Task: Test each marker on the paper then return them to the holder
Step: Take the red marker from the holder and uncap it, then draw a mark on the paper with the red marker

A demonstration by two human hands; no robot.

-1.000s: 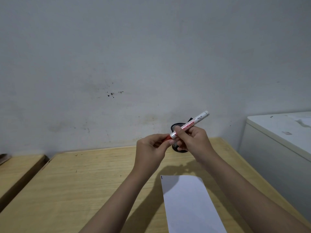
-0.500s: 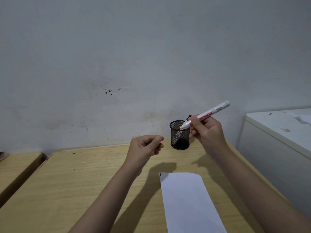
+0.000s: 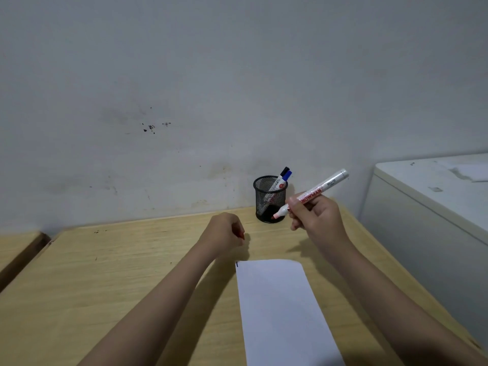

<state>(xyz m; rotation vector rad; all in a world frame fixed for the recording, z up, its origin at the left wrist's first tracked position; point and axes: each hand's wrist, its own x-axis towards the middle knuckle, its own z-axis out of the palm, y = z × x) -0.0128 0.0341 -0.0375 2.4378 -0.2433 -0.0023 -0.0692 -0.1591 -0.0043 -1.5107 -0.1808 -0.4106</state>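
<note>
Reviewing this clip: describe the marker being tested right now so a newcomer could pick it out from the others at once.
Start at the wooden table against the wall, where a black mesh holder stands at the back. Just right of it, the right hand holds a white marker tilted, its uncapped red tip pointing down-left. Unlike the capped blue marker in the holder, it is out, in the hand, and bears red lettering.

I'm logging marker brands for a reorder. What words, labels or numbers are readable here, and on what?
"SNOWMAN": red letters on the barrel of the uncapped red marker in the right hand.
Small dark print near that marker's rear end: too small to read.
Label on the blue-capped marker in the mesh holder: blurred, unreadable.
</note>
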